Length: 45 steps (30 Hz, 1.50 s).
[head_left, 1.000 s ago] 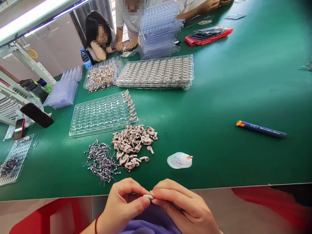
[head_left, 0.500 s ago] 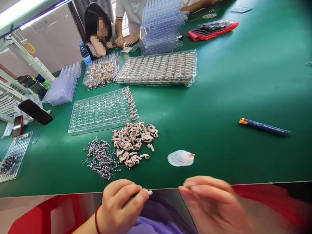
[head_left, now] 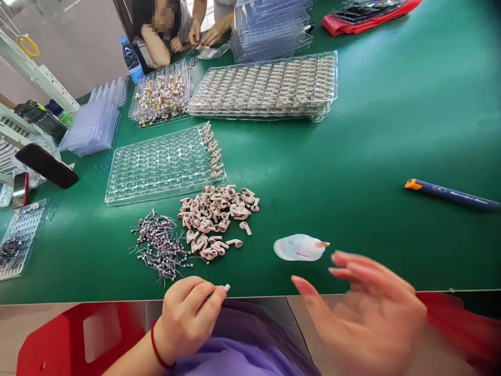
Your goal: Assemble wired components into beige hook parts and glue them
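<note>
My left hand (head_left: 188, 316) is curled at the table's near edge, pinching a small white part (head_left: 226, 288) between thumb and forefinger. My right hand (head_left: 368, 313) hovers open and motion-blurred, fingers spread, just right of a small clear dish (head_left: 298, 247) with a pink tip. Ahead of my left hand lie a pile of pink earpiece shells (head_left: 216, 219) and a heap of small wired components (head_left: 158, 245). Beyond them sits a clear blister tray (head_left: 156, 167) with one column of pink shells along its right side.
A filled tray stack (head_left: 270, 86), an empty tray stack (head_left: 270, 23) and a tray of coloured parts (head_left: 162, 96) stand farther back. A blue pen-like tool (head_left: 450, 193) lies right. Phones (head_left: 45, 164) and trays sit left. Other people's arms rest at the far edge.
My hands were together on the white part; the right hand let go and swung out to the right and forward. The left hand keeps the part. The view tilted down.
</note>
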{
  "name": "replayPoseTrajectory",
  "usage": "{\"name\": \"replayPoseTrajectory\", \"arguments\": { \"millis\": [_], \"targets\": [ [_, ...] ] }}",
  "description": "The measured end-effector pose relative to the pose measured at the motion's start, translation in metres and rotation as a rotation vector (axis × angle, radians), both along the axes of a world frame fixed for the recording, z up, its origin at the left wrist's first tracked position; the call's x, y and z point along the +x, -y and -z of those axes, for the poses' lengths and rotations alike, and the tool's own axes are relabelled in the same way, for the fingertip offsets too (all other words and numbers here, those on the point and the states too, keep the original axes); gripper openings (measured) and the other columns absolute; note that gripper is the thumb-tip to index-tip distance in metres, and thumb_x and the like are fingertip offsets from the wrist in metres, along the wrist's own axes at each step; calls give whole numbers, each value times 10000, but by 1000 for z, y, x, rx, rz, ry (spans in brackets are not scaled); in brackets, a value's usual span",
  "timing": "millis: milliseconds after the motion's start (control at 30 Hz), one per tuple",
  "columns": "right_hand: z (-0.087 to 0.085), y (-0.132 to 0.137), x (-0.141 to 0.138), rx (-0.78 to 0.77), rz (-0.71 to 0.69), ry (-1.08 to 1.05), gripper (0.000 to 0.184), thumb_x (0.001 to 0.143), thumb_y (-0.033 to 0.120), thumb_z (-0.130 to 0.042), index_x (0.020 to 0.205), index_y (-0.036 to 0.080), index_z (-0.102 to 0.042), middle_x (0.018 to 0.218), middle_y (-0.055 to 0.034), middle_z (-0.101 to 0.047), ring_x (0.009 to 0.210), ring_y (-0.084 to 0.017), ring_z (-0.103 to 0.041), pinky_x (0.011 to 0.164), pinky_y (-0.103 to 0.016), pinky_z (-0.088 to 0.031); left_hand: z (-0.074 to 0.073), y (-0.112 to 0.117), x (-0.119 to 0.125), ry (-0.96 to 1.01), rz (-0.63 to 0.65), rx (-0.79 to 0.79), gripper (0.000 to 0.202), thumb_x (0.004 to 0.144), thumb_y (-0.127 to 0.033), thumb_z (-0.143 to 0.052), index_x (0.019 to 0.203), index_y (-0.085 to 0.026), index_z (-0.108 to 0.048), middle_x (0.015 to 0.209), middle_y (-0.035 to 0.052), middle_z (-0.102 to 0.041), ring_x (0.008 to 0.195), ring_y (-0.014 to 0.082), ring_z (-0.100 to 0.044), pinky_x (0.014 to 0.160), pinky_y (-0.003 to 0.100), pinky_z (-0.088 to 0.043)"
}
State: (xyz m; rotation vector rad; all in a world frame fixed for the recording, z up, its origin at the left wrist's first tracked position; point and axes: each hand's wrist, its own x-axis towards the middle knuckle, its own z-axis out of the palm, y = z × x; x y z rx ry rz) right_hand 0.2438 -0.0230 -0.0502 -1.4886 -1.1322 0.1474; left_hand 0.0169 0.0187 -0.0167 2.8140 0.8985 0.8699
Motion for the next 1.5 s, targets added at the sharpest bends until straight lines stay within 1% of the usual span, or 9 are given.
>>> {"name": "replayPoseTrajectory", "arguments": {
  "millis": [67,133,267,400,533,633,767,867,1500],
  "targets": [
    [3,-8,5,-205,-5,34,581,785,463,-726,1262,206,-516,1237,-160,-601,1090,-318,-620,821,-458,-540,4,-1,0,-10,-16,-7,228,826,-8,-630,1034,-97,-665,774,67,-718,687,166,-642,680,282,-561],
    [5,-14,8,-347,-49,102,555,837,485,-658,1294,200,-526,1234,-153,-639,1079,-314,-641,842,-441,-547,8,0,1,-22,-40,-13,231,813,-1,-648,1026,-89,-661,751,63,-708,661,164,-624,642,282,-547],
    [6,-10,7,-284,-206,123,337,888,361,-598,1192,217,-598,1052,-98,-687,865,-221,-691,753,-325,-575,11,4,4,-5,-93,-5,225,803,1,-663,1008,-92,-662,726,52,-700,636,165,-588,590,282,-527],
    [4,7,5,-301,-448,88,378,899,298,-574,1271,238,-543,975,-58,-697,721,-164,-692,594,-220,-569,12,6,6,6,-108,-19,225,798,1,-666,1001,-96,-665,739,52,-708,647,167,-582,591,286,-530],
    [6,22,11,-285,-542,0,356,873,330,-643,1215,264,-567,932,-50,-708,708,-178,-690,572,-220,-565,12,6,6,11,-121,-32,212,806,-1,-662,998,-90,-666,731,54,-711,648,169,-583,586,290,-533],
    [7,26,13,-238,-620,-53,302,888,270,-617,1189,278,-600,901,-55,-684,725,-184,-663,568,-239,-551,11,7,7,28,-131,-33,196,816,-10,-659,996,-88,-667,731,56,-713,645,168,-585,583,287,-533],
    [5,26,13,-223,-675,-74,397,856,135,-601,1230,264,-566,864,-38,-650,673,-153,-618,540,-226,-525,12,9,8,32,-146,-46,206,802,1,-671,990,-83,-669,728,58,-714,645,169,-590,580,291,-536],
    [4,25,12,-227,-703,-49,416,839,94,-594,1224,246,-555,844,-31,-632,663,-146,-605,543,-226,-523,12,11,9,28,-151,-54,207,798,3,-677,987,-82,-671,729,59,-714,649,170,-592,581,293,-538],
    [3,24,11,-230,-734,4,406,834,66,-576,1213,206,-539,807,-33,-613,642,-142,-586,534,-235,-529,11,11,9,29,-154,-51,217,790,9,-679,986,-83,-672,719,59,-713,643,172,-594,564,293,-540]
  ]
}}
